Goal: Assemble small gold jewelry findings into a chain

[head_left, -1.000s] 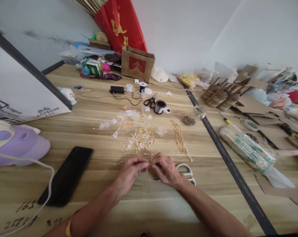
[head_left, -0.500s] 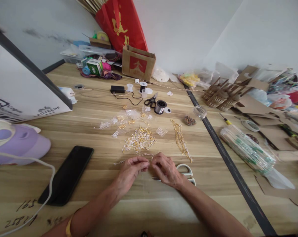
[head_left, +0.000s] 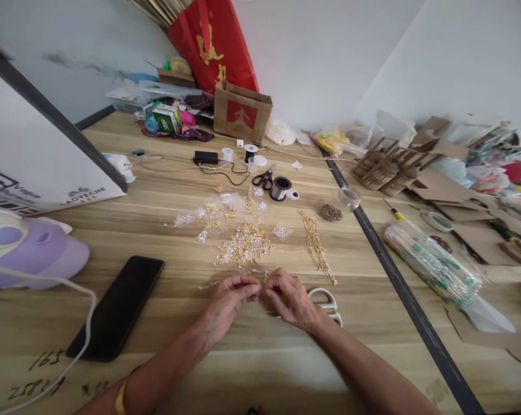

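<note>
My left hand (head_left: 237, 293) and my right hand (head_left: 289, 297) meet fingertip to fingertip low over the table. Both are closed in a pinch, and what sits between the fingers is too small to make out. A thin silvery bracelet chain (head_left: 207, 286) with small pinkish beads runs behind the fingers, partly hidden. Beneath and beside my right hand lie white-handled scissors (head_left: 325, 300), their blades mostly covered. Just beyond the hands is a pile of gold and silver jewellery findings (head_left: 245, 245). Several gold chains (head_left: 314, 245) lie to the right of the pile.
A black phone (head_left: 117, 308) lies left of my forearm, with a white cable (head_left: 90, 314) crossing its edge. Further back are small bags of findings (head_left: 212, 210), a wire spool (head_left: 280, 188) and black scissors (head_left: 264, 177). Packed sticks (head_left: 433, 262) lie right of the dark strip (head_left: 385, 248).
</note>
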`<move>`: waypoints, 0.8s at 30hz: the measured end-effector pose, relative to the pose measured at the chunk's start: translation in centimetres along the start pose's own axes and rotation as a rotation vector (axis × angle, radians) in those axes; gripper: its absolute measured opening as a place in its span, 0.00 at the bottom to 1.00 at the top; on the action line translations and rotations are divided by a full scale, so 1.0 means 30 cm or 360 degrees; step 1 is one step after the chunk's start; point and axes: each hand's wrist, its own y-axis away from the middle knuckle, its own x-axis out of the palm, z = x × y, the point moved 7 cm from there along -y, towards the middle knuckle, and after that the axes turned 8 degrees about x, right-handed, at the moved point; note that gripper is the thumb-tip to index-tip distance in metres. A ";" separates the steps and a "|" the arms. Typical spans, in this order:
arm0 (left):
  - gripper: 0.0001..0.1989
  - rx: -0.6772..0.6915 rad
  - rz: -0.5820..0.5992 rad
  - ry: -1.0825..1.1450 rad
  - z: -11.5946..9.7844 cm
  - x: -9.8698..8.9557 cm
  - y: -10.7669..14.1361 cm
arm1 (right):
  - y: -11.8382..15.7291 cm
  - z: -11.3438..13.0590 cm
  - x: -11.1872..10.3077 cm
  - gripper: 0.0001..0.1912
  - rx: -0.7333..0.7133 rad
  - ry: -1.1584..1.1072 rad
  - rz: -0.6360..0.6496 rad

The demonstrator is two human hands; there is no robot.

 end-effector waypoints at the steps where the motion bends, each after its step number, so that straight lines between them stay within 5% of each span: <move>1: 0.14 0.0000 0.0002 0.0002 0.000 0.000 0.000 | 0.000 0.000 0.000 0.04 -0.0001 0.0001 0.0001; 24: 0.12 0.0026 0.0014 -0.0037 -0.003 0.001 0.000 | 0.000 -0.003 0.002 0.04 0.0022 0.0039 0.0013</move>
